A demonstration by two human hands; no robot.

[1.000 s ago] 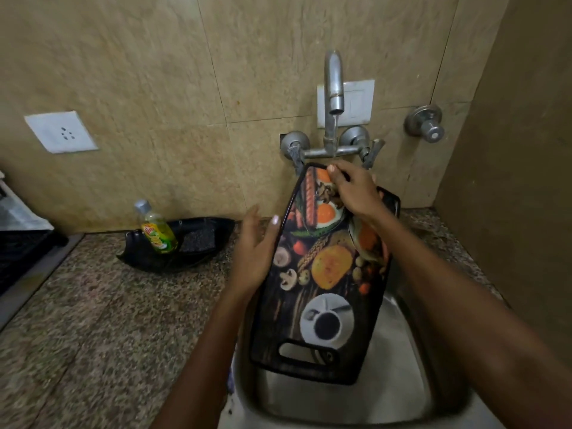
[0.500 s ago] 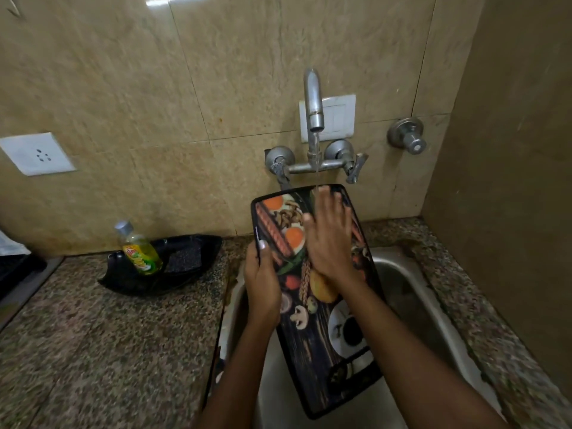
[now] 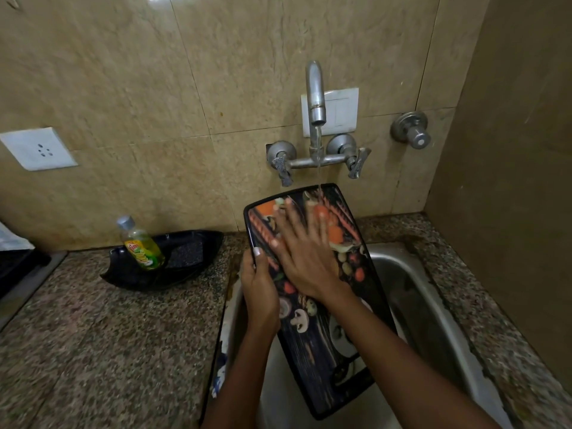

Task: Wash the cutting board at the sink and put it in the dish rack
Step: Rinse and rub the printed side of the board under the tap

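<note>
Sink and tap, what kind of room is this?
Most likely a home kitchen: a steel sink set in a speckled granite counter, a running wall tap, and a green dish-soap bottle.

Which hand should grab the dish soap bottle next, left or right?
Left, probably. The green dish soap bottle stands in the black tray on the left counter, on the left hand's side. That hand only grips the printed black cutting board's edge; the right hand lies flat, rubbing under the water stream.
</note>
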